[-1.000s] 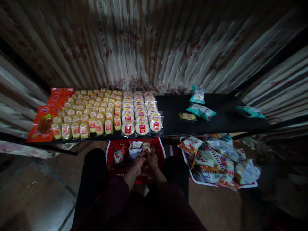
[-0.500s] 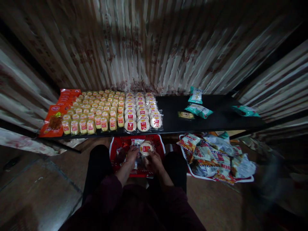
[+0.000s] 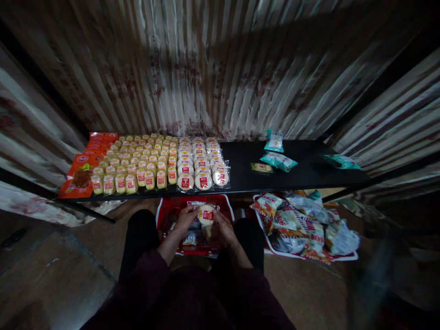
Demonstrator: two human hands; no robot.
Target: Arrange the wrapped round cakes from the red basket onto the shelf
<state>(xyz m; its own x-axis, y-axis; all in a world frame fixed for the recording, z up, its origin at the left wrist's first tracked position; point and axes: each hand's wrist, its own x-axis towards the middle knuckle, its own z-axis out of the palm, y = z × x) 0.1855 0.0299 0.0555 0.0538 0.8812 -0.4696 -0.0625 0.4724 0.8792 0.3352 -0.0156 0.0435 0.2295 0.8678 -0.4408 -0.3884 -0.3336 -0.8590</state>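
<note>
In the head view, one round packet (image 3: pixel 207 214) is held label up over the red basket (image 3: pixel 168 207), its wrapper clasped at the left edge by the left hand (image 3: pixel 185 219) and at the right by the right hand (image 3: pixel 225 229). Compared with a second ago, the hands are spread wider and the label is exposed; the wrapper is judged to be drawn flatter. On the black shelf (image 3: pixel 239 174), three columns of similar packets (image 3: pixel 203 180), three green packets (image 3: pixel 279 162) and one small yellow packet (image 3: pixel 261 167) are counted

Both hands (image 3: pixel 184 220) reach forward, curled, slightly apart.
</note>
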